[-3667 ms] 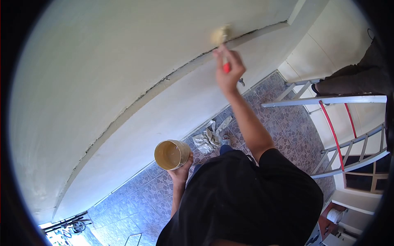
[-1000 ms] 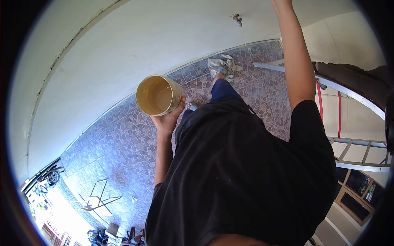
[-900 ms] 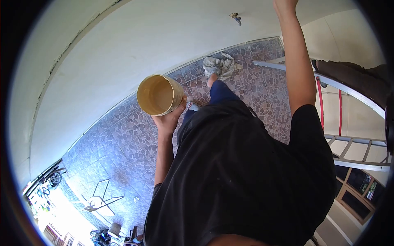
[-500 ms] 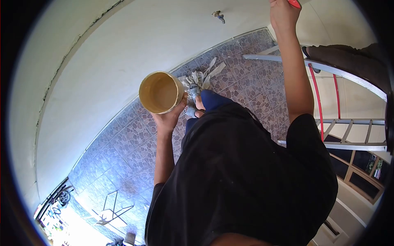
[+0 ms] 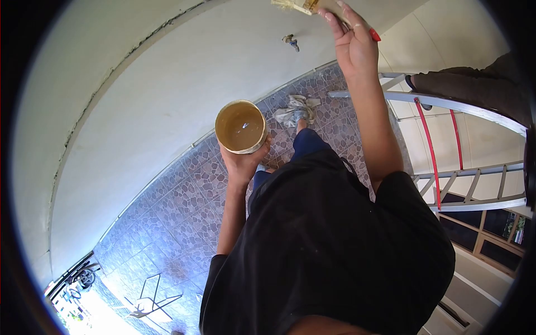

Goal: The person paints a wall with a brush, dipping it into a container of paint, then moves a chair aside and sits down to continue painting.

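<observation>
Head view: left hand (image 5: 240,166) has its fingers curled around the side of a tan container (image 5: 227,124), brownish liquid inside. Right hand (image 5: 359,53) holds a paintbrush (image 5: 308,6), fingers partly extended along the handle; bristles project left beyond the fingertips. Wall tap (image 5: 291,42) lies left of these fingers; crumpled cloth (image 5: 287,115) on the floor (image 5: 190,195), right of the left fingers.

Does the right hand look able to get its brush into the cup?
Probably yes: the left hand holds the cup with its mouth uncovered, and nothing seems to block the way from the brush in the right hand.
</observation>
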Motion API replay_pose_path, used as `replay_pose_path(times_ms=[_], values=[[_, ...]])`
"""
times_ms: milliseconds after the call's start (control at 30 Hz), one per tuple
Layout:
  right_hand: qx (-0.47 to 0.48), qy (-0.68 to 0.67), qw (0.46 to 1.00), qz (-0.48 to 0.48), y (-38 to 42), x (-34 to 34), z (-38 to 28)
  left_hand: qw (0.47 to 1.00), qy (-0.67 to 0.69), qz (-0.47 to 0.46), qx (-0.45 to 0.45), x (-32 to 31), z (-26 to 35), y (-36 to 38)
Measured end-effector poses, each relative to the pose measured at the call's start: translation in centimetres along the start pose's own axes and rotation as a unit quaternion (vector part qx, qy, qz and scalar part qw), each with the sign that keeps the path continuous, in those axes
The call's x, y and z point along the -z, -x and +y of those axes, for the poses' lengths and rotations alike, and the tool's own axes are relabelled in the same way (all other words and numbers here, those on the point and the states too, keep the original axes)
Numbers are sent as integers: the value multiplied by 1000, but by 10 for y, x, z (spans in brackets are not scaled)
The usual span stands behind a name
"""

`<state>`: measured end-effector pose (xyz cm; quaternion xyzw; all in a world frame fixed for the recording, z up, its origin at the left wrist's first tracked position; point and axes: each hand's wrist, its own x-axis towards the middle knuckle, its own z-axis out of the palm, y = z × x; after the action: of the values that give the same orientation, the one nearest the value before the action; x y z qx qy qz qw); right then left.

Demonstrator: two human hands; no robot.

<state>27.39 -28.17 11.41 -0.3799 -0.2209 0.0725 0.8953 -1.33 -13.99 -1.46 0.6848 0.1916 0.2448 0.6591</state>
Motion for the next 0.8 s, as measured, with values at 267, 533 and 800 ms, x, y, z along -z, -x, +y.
replay_pose_path(times_ms=[267,533,800], values=[[-3,13,995,98,-55,67,-23,1000,5,-4,-21,-46,12,-34],[13,-1,1000,-9,-146,169,-74,1000,-5,10,10,-136,-11,-87],[-16,3,1000,-10,-177,201,-82,995,-67,72,-21,-206,-10,-121]])
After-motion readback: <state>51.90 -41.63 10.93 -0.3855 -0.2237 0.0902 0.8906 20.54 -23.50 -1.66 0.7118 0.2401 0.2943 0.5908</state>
